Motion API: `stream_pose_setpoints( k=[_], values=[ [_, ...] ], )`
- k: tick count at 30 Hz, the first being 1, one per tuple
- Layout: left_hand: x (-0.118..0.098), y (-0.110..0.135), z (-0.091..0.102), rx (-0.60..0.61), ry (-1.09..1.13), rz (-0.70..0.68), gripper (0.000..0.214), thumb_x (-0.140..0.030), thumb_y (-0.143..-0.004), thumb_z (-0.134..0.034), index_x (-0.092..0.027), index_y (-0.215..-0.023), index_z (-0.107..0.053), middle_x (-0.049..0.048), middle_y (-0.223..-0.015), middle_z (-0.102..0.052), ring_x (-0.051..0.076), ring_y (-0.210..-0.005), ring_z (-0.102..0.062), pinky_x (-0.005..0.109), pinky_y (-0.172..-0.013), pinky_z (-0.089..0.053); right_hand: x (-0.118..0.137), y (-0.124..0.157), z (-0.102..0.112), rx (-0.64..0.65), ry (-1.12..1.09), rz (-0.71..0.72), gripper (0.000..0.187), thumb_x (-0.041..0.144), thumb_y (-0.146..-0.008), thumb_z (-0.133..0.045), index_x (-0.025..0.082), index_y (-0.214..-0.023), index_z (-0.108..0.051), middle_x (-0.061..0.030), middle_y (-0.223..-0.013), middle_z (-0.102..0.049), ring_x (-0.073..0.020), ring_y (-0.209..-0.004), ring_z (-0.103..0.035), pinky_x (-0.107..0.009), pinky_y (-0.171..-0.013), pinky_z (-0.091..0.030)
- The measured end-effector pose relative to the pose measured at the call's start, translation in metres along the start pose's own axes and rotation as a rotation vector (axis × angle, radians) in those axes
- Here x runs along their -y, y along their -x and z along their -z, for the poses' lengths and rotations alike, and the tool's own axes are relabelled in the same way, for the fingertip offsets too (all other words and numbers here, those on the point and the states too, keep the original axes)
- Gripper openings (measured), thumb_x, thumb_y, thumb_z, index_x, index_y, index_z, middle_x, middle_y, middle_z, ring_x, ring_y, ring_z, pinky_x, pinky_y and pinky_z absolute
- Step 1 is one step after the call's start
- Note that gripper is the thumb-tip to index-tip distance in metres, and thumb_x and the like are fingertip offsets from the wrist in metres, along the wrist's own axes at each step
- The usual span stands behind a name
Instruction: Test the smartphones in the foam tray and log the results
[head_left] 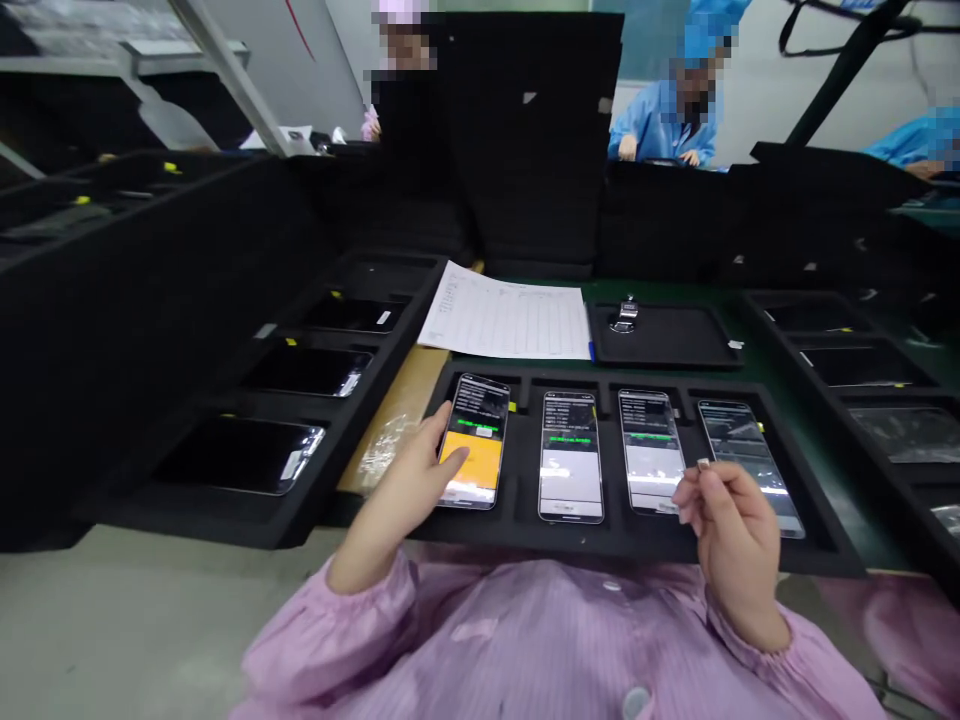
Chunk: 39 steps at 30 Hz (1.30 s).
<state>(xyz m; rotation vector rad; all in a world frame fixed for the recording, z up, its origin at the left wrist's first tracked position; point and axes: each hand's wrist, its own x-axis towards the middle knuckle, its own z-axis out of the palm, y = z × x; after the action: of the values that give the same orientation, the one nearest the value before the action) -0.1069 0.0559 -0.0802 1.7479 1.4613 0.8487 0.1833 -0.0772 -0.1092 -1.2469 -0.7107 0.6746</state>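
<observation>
A black foam tray (525, 525) in front of me holds several lit phones side by side. My left hand (409, 480) rests on the leftmost phone (474, 450), whose screen shows an orange panel; the thumb touches the screen and the fingers curl at its left edge. My right hand (731, 530) hovers over the tray between the third phone (651, 450) and the fourth phone (746, 460), fingers pinched on a tiny metallic piece (703, 464). The second phone (571, 455) lies untouched.
A printed sheet (506, 320) lies behind the tray, beside a small black tray (675, 340) with a metal part (624, 315). Long black trays of dark phones run along the left (300, 370) and the right (862, 370). Other people sit beyond a black partition (532, 130).
</observation>
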Motion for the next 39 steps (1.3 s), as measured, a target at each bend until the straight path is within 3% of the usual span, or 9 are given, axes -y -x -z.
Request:
stream_pose_setpoints(
  k=[3, 7, 14, 16, 19, 24, 27, 32, 39],
  values=[
    [-0.025, 0.017, -0.028, -0.128, -0.299, -0.173, 0.063, -0.02, -0.089, -0.045, -0.011, -0.151, -0.038, 0.0194, -0.158, -0.039, 0.033, -0.152, -0.028, 0.057, -0.125, -0.024, 0.002, 0.001, 0.0, 0.008, 0.003, -0.004, 0.023, 0.042, -0.09, -0.072, 0.02, -0.088, -0.064, -0.0011, -0.07, -0.067, -0.0093, -0.053, -0.054, -0.018, -0.044, -0.04],
    [-0.05, 0.034, -0.071, 0.212, -0.382, -0.264, 0.075, -0.012, -0.086, -0.042, -0.002, -0.156, -0.017, 0.0266, -0.158, -0.036, 0.036, -0.152, -0.027, 0.058, -0.123, -0.027, 0.003, 0.002, -0.001, -0.006, -0.034, 0.011, 0.022, 0.042, -0.09, -0.071, 0.02, -0.09, -0.065, -0.0009, -0.07, -0.067, -0.0093, -0.052, -0.056, -0.018, -0.044, -0.04],
    [-0.049, 0.023, -0.092, 0.219, 0.325, 0.02, 0.089, -0.033, -0.089, -0.059, -0.016, -0.16, -0.008, 0.0221, -0.153, -0.044, 0.033, -0.14, -0.047, 0.054, -0.115, -0.039, 0.006, 0.0, -0.004, 0.027, -0.113, 0.107, 0.025, 0.037, -0.094, -0.064, 0.02, -0.077, -0.061, -0.0032, -0.076, -0.069, -0.0092, -0.053, -0.057, -0.018, -0.044, -0.04],
    [-0.049, 0.015, -0.094, 0.285, 0.534, 0.108, 0.087, -0.024, -0.081, -0.066, -0.017, -0.156, -0.022, 0.0181, -0.143, -0.055, 0.03, -0.128, -0.058, 0.049, -0.108, -0.047, 0.012, 0.0, -0.004, 0.079, -0.146, 0.099, 0.028, 0.033, -0.091, -0.066, 0.018, -0.069, -0.058, -0.0053, -0.085, -0.071, -0.0102, -0.059, -0.06, -0.019, -0.046, -0.043],
    [-0.056, 0.008, -0.093, 0.369, 0.696, 0.121, 0.065, -0.013, -0.069, -0.07, -0.016, -0.132, -0.052, 0.0127, -0.126, -0.067, 0.029, -0.12, -0.064, 0.046, -0.106, -0.049, 0.026, 0.004, -0.004, 0.294, -0.296, -0.203, 0.033, 0.028, -0.085, -0.069, 0.018, -0.063, -0.048, -0.0032, -0.079, -0.067, -0.0086, -0.052, -0.056, -0.017, -0.038, -0.034],
    [-0.082, 0.018, -0.088, 0.114, 0.922, 0.033, 0.049, -0.021, -0.075, -0.076, -0.02, -0.118, -0.053, 0.0065, -0.115, -0.07, 0.023, -0.107, -0.069, 0.04, -0.096, -0.056, 0.041, 0.014, -0.021, 0.671, -0.447, -0.772, 0.026, 0.03, -0.082, -0.072, 0.021, -0.08, -0.048, 0.0043, -0.068, -0.058, -0.0017, -0.037, -0.027, -0.017, -0.035, -0.013],
    [-0.098, 0.031, -0.092, 0.01, 0.928, -0.039, 0.046, -0.023, -0.079, -0.076, -0.023, -0.117, -0.05, 0.0053, -0.114, -0.069, 0.021, -0.106, -0.07, 0.035, -0.091, -0.058, 0.037, 0.017, -0.041, 0.73, -0.333, -0.674, 0.038, 0.046, -0.08, -0.078, 0.019, -0.093, -0.054, 0.0049, -0.067, -0.056, -0.0028, -0.043, -0.03, -0.018, -0.04, -0.018],
    [-0.109, 0.045, -0.103, -0.119, 0.931, -0.145, 0.043, -0.024, -0.084, -0.073, -0.025, -0.118, -0.046, 0.004, -0.111, -0.069, 0.019, -0.098, -0.073, 0.031, -0.082, -0.061, 0.024, 0.017, -0.057, 0.623, -0.146, -0.429, 0.052, 0.065, -0.076, -0.076, 0.019, -0.071, -0.051, 0.0069, -0.05, -0.044, -0.006, -0.044, -0.031, -0.021, -0.043, -0.023],
    [-0.094, 0.018, -0.087, -0.292, 0.877, -0.122, 0.044, -0.025, -0.08, -0.076, -0.025, -0.116, -0.05, 0.0032, -0.114, -0.067, 0.02, -0.101, -0.07, 0.034, -0.091, -0.058, 0.025, 0.019, -0.036, 0.511, -0.111, -0.21, 0.042, 0.053, -0.089, -0.066, 0.018, -0.068, -0.061, 0.0044, -0.049, -0.045, -0.0087, -0.047, -0.037, -0.024, -0.048, -0.028]
  ],
)
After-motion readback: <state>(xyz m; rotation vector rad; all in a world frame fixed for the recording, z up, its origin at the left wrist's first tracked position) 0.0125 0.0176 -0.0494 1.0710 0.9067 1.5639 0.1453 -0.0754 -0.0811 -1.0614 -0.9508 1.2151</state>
